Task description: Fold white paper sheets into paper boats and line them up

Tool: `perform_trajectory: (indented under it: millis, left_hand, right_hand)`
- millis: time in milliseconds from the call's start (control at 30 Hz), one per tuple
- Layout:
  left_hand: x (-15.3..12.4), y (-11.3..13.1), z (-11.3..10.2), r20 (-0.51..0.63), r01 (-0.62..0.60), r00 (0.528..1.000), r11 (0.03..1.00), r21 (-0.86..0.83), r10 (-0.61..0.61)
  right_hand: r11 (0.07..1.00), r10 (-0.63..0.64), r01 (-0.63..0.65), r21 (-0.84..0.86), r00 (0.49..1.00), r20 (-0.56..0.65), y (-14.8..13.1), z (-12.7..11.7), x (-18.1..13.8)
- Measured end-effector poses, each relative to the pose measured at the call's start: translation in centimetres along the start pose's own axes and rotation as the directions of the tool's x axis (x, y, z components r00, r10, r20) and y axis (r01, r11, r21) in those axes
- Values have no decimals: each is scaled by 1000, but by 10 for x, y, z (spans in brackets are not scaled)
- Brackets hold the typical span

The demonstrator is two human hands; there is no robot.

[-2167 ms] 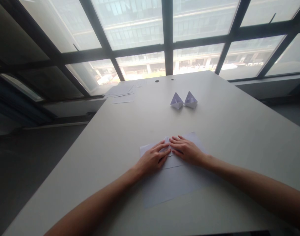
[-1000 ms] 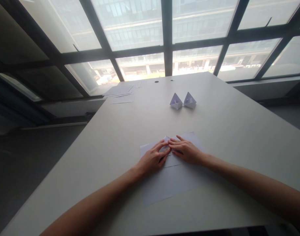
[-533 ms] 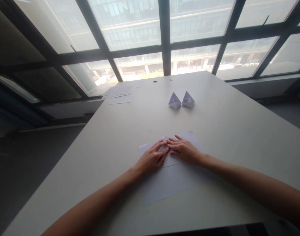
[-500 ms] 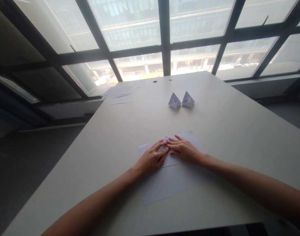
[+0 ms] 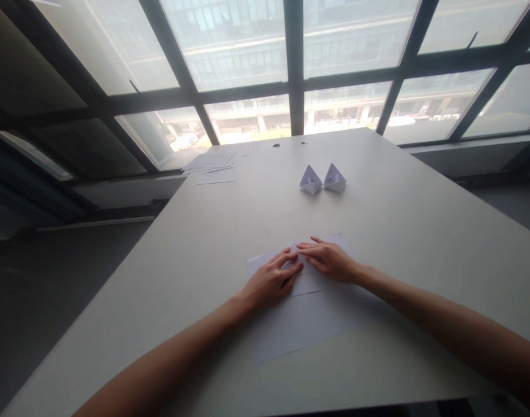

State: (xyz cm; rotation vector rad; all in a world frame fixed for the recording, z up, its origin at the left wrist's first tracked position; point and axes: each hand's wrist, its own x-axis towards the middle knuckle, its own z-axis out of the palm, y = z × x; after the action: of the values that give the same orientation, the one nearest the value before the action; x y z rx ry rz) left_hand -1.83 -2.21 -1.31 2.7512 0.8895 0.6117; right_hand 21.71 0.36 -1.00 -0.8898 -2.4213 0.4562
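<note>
A white sheet of paper [image 5: 308, 321] lies on the pale table [image 5: 195, 243] in front of me, its far part folded over. My left hand [image 5: 271, 281] rests on the fold at the left, fingers stretched and pressing flat. My right hand [image 5: 329, 260] lies beside it on the right, fingers flat on the paper, fingertips meeting the left hand's near a small raised corner of the fold. Two finished folded paper boats [image 5: 311, 179] [image 5: 335, 178] stand side by side farther up the table.
Several loose white sheets [image 5: 215, 165] lie at the table's far left corner by the window. Two small round holes [image 5: 276, 145] sit near the far edge. The table's left edge drops to a dark floor [image 5: 51, 278]. Large windows with dark frames [image 5: 294, 63] stand behind.
Both hands stay on the fold; my right hand has slid slightly up and right along the paper. The view has shifted a little.
</note>
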Motion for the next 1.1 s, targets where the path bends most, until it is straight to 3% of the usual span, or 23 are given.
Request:
perform_trajectory:
  millis: [233,633,900,1100]
  left_hand:
    - [0,2,0,-4,22,1000,1000,-10,-22]
    - [-2,3,-1,22,27,999,999,21,-28]
    - [-5,1,0,-4,14,1000,1000,15,-14]
    - [-4,0,1,-8,14,1000,1000,7,-14]
  right_hand:
    - [983,-28,48,-180,993,114,13,-7,19]
    - [947,80,-32,-319,988,135,22,-4,17]
    - [944,201,-167,-286,975,94,13,-1,17]
    - [970,171,-139,-201,974,152,6,7,5]
